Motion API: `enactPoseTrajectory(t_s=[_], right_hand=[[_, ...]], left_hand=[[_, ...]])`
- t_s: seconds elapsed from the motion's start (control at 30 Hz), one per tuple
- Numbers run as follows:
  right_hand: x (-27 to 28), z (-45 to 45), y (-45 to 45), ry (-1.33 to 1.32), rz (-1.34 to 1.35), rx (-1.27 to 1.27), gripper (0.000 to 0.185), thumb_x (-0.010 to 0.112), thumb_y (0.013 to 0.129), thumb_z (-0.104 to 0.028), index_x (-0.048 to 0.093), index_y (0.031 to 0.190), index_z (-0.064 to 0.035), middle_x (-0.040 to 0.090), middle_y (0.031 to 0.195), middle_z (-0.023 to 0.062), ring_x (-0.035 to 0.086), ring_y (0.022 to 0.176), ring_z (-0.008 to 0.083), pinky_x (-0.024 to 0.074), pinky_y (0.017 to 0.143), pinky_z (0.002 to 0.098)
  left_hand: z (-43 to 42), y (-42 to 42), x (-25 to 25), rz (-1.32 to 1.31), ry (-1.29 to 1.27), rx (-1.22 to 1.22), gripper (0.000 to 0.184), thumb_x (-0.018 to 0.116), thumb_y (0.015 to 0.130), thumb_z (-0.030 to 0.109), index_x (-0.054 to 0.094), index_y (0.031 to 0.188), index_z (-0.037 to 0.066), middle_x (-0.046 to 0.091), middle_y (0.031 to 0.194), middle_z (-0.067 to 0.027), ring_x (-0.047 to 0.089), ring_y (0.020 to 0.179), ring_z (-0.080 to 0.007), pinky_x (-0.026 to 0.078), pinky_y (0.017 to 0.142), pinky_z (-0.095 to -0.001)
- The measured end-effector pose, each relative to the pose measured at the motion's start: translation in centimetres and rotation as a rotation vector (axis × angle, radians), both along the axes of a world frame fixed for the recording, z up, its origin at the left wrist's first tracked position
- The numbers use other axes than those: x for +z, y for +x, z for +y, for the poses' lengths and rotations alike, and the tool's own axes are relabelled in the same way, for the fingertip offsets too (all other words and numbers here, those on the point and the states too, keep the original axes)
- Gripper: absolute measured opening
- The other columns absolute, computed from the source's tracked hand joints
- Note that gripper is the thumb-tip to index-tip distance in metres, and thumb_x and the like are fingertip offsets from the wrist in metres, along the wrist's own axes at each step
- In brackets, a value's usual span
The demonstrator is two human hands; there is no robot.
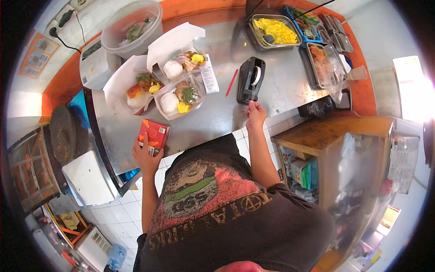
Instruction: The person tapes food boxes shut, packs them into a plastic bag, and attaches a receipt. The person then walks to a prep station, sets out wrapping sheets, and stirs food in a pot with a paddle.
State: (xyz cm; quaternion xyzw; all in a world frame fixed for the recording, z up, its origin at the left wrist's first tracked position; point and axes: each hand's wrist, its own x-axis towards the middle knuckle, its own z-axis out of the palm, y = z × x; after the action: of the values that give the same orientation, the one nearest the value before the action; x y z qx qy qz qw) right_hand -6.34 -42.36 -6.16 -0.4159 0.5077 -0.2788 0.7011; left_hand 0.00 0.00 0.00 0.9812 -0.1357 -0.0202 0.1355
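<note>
A closed red box (155,134) with an orange pattern sits at the front left edge of the metal table. My left hand (147,154) grips its near side, fingers spread over the top. At the table's middle stands a black tape dispenser (247,81) holding a roll of clear tape (256,76). My right hand (256,113) is closed in a pinch at the dispenser's near end, where the tape comes out; the strip itself is hardly visible. Beyond the red box are three open food boxes (170,113) with rice, yellow egg and greens.
A red pen (231,82) lies left of the dispenser, and a printed paper (210,77) lies by the food boxes. Farther back are a tray of yellow egg (253,38), a tray of orange food (318,65) and a white tub (152,34). A wooden cabinet (331,133) stands right.
</note>
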Motion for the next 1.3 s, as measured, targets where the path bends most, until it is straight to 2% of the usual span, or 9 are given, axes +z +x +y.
enactPoseTrajectory(t_s=[0.2,0.33,0.6,0.87,0.93,0.97,1.07,1.17,1.3], right_hand=[[0.0,-0.9,0.2,-0.397,0.279,0.101,0.017,0.068,0.085,-0.011,0.061,0.075,-0.0003,0.059,0.062,0.0042,0.054,0.051,0.0136,0.0439,0.049,0.0283],[-1.1,0.5,-1.2,-0.024,0.502,0.151,0.013,0.070,0.085,-0.013,0.063,0.085,-0.0022,0.061,0.069,0.0041,0.051,0.056,0.0105,0.0362,0.044,0.0246],[9.3,17.9,5.3,-0.200,-0.204,1.416,0.031,0.071,0.084,-0.012,0.058,0.111,-0.0041,0.060,0.068,-0.0007,0.057,0.062,0.0081,0.0453,0.053,0.0254],[7.7,21.8,5.2,-0.600,0.060,1.403,0.037,0.081,0.073,-0.022,0.048,0.081,-0.0059,0.062,0.074,0.0095,0.062,0.065,0.0245,0.0472,0.058,0.0369],[7.2,20.7,5.8,-0.808,0.137,1.409,0.036,0.080,0.073,-0.021,0.049,0.079,-0.0052,0.060,0.072,0.0099,0.062,0.066,0.0256,0.0468,0.058,0.0380],[6.6,20.1,5.9,-0.813,0.139,1.399,0.036,0.080,0.073,-0.021,0.049,0.079,-0.0052,0.060,0.072,0.0099,0.062,0.066,0.0256,0.0468,0.058,0.0380],[4.6,17.1,7.2,-0.815,0.105,0.996,0.022,0.073,0.077,-0.015,0.055,0.084,-0.0047,0.057,0.071,0.0103,0.057,0.062,0.0244,0.0470,0.059,0.0381],[8.2,12.9,10.5,-0.969,0.108,0.571,0.016,0.067,0.079,-0.007,0.061,0.093,-0.0017,0.061,0.088,0.0122,0.059,0.064,0.0233,0.0489,0.063,0.0339],[9.3,7.8,15.0,-1.084,-0.009,0.572,0.016,0.067,0.078,-0.004,0.066,0.093,0.0013,0.059,0.093,0.0116,0.060,0.067,0.0225,0.0490,0.061,0.0310]], left_hand=[[-1.3,-0.1,0.8,-0.091,-0.355,0.069,0.092,0.081,0.063,0.036,0.042,0.142,0.011,0.049,0.130,-0.0230,0.048,0.116,-0.0407,0.036,0.100,-0.0489],[-3.0,-1.1,2.2,-0.105,-0.383,0.168,0.091,0.081,0.062,0.036,0.043,0.141,0.009,0.049,0.130,-0.0214,0.048,0.116,-0.0393,0.036,0.099,-0.0492],[-4.7,-1.9,3.0,0.004,-0.291,0.237,0.099,0.081,0.060,0.035,0.035,0.145,0.009,0.042,0.135,-0.0169,0.041,0.121,-0.0369,0.031,0.100,-0.0521],[-3.5,-2.4,2.8,0.081,-0.451,0.290,0.100,0.082,0.061,0.035,0.035,0.144,0.006,0.048,0.130,-0.0205,0.046,0.118,-0.0389,0.035,0.099,-0.0494],[-2.7,-2.2,0.9,0.423,-1.231,0.468,0.100,0.082,0.061,0.035,0.035,0.143,0.004,0.049,0.130,-0.0230,0.047,0.118,-0.0400,0.036,0.102,-0.0485],[-1.9,-2.0,0.2,0.425,-1.233,0.457,0.100,0.082,0.061,0.035,0.035,0.143,0.004,0.049,0.130,-0.0230,0.047,0.118,-0.0400,0.036,0.102,-0.0485],[0.1,-0.9,-0.2,-0.046,-0.440,0.398,0.102,0.084,0.062,0.036,0.033,0.145,0.004,0.043,0.138,-0.0251,0.041,0.126,-0.0409,0.029,0.106,-0.0513],[0.1,0.6,-1.1,-0.032,-0.071,0.529,0.105,0.084,0.061,0.038,0.031,0.146,0.005,0.033,0.145,-0.0267,0.033,0.131,-0.0433,0.022,0.108,-0.0554],[-4.5,5.5,3.8,-0.289,-0.142,0.180,0.083,0.075,0.075,0.032,0.037,0.142,0.004,0.043,0.139,-0.0187,0.036,0.129,-0.0385,0.023,0.109,-0.0532]])
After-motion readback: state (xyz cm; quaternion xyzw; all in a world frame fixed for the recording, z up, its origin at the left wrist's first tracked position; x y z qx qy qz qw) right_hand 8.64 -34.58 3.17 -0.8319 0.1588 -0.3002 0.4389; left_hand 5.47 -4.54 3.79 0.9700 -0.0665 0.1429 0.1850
